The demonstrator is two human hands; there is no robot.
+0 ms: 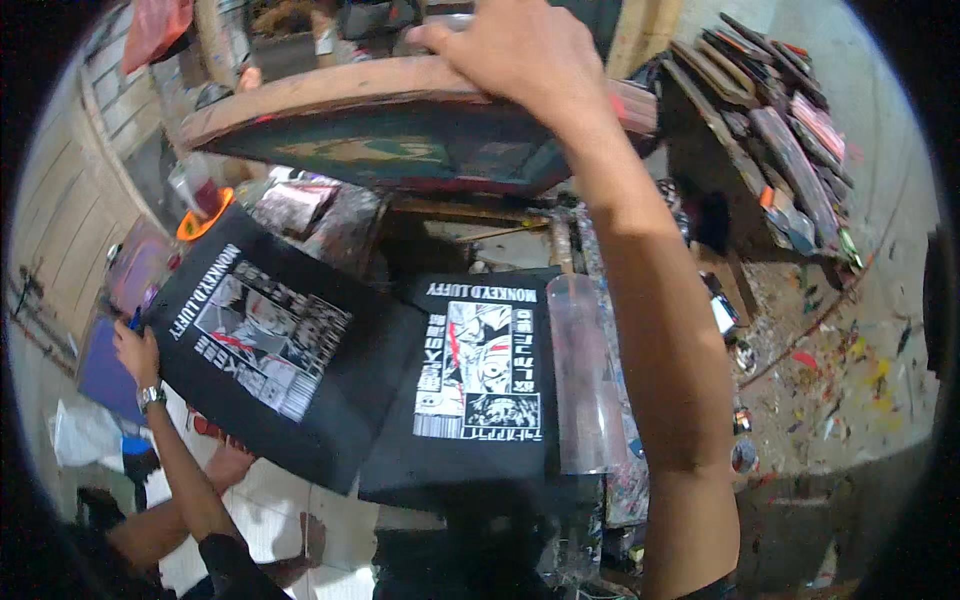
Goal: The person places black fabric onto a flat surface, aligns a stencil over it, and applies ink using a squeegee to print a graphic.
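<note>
High in the view, my right hand (525,50) is closed over the top rail of a wooden screen-printing frame (380,140), which is tilted up so its dark, ink-stained underside shows. Beneath it lie two flat pieces of black printed cloth. The right-hand cloth (400,460) carries a white, black and red comic picture. A similar picture covers the left-hand cloth (330,440), which lies at an angle. At its outer left edge is my left hand (138,352), with a watch on the wrist. Its fingers are bent round that edge, beside a small blue thing.
A clear curved plastic sheet (583,380) stretches along the right-hand cloth. An orange dish (228,200) and a cup of dark red liquid (205,195) stand behind the left one. Ink-stained boards (780,140) lean at the right wall. Bare feet (312,540) show on the tiles below.
</note>
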